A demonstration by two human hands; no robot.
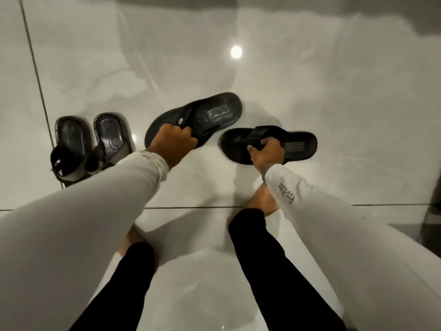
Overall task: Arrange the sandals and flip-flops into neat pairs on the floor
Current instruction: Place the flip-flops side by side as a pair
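Observation:
My left hand [173, 145] grips the strap of a black flip-flop [214, 113], which is tilted with its heel end pointing up and to the right. My right hand [267, 152] holds the strap of a second black flip-flop [300, 145] that lies almost sideways on the floor, heel end to the right. The two flip-flops are apart and not parallel. At the left, a pair of grey sandals [90, 142] with dark footbeds and straps stands side by side on the floor, partly hidden behind my left sleeve.
The floor is glossy pale tile [310, 80] with grout lines at the left and across the lower middle. My bare feet [262, 199] and black trouser legs [274, 271] fill the lower frame. A dark object sits at the right edge [433, 225].

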